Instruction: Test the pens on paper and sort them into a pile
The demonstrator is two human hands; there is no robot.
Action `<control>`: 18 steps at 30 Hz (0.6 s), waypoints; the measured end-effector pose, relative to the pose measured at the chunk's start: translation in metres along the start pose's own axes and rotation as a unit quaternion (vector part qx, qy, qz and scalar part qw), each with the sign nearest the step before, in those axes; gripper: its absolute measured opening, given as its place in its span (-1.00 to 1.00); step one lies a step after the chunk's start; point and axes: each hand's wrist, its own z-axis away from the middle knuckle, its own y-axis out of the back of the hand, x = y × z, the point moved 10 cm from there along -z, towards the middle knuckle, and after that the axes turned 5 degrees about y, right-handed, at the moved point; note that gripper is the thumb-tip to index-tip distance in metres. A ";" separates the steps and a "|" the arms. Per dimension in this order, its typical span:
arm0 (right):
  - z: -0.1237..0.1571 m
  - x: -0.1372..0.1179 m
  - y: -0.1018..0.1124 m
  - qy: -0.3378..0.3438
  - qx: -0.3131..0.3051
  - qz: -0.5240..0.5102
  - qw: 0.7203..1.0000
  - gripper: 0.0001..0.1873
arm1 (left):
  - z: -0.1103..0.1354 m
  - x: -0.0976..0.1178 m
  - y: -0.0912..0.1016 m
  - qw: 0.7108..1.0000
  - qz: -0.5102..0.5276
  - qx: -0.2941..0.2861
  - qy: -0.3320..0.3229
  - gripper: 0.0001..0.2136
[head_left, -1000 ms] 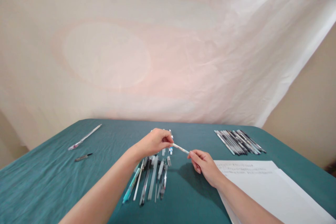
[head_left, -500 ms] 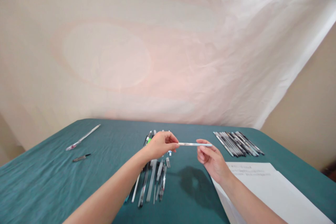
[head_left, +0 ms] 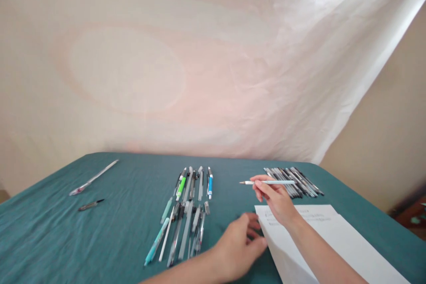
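Note:
My right hand pinches a slim pale-blue and white pen above the top of the paper. The pen lies almost level, its narrow tip pointing left. My left hand is lower, at the left edge of the white paper sheets, thumb and fingers apart and slightly bent. It is a little blurred, and whether it touches the sheet I cannot tell. Several lines of handwriting run across the upper part of the top sheet.
Two groups of pens lie mid-table, including a green pen, a blue pen and a turquoise pen. A row of slim pens lies behind the paper. Far left are a long wrapped stick and a short dark pen piece.
My left hand has let go of the pen's left end and come down to the paper's left edge. My right hand still holds the pen, its tip now uncovered, and is over the paper.

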 end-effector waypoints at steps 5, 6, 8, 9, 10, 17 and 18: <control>0.006 0.000 0.006 -0.008 -0.008 0.029 1.000 -0.75 | 0.014 -0.002 -0.065 0.926 -0.297 -0.090 -0.217 -0.57; 0.008 0.002 0.009 -0.015 -0.008 0.041 0.999 -0.74 | 0.013 -0.008 -0.069 0.918 -0.317 -0.095 -0.219 -0.59; 0.013 0.010 0.020 -0.037 -0.003 0.076 0.996 -0.73 | 0.012 -0.014 -0.070 0.910 -0.341 -0.097 -0.218 -0.54; 0.017 0.015 0.029 -0.050 0.005 0.097 0.994 -0.73 | 0.013 -0.013 -0.070 0.907 -0.347 -0.099 -0.216 -0.48; 0.021 0.020 0.039 -0.065 0.015 0.116 0.991 -0.74 | 0.015 -0.011 -0.069 0.906 -0.351 -0.100 -0.215 -0.41; 0.062 0.043 0.101 -0.125 0.070 0.173 0.974 -0.74 | 0.030 0.019 -0.061 0.890 -0.395 -0.127 -0.191 -0.40; 0.067 0.044 0.106 -0.126 0.077 0.179 0.973 -0.73 | 0.031 0.022 -0.060 0.889 -0.398 -0.131 -0.185 -0.41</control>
